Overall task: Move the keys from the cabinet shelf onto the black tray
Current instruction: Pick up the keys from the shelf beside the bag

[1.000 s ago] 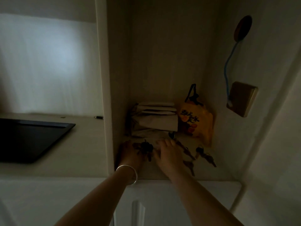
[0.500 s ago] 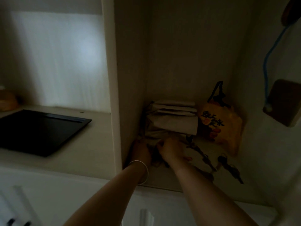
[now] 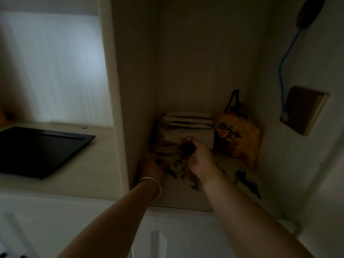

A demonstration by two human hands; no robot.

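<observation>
Both my hands reach into a dim cabinet shelf (image 3: 178, 194). My right hand (image 3: 200, 159) is raised a little off the shelf and closed around a bunch of keys with a dark fob (image 3: 186, 148); more keys (image 3: 178, 168) dangle blurred beneath it. My left hand (image 3: 151, 168), a bangle on its wrist, lies at the shelf's left side against those hanging keys; its fingers are too dark to read. Another bunch of keys (image 3: 246, 181) lies on the shelf at the right. The black tray (image 3: 42, 148) rests on the counter left of the cabinet wall.
Folded paper bags (image 3: 188, 125) and a yellow printed bag (image 3: 238, 140) stand at the back of the shelf. The cabinet's side panel (image 3: 113, 101) separates shelf and counter (image 3: 89, 170). A wooden block on a blue cord (image 3: 301, 110) hangs on the right wall.
My right hand has closed on a bunch of keys and lifted it off the shelf. My left hand stayed at the shelf's left side. The view shifted slightly.
</observation>
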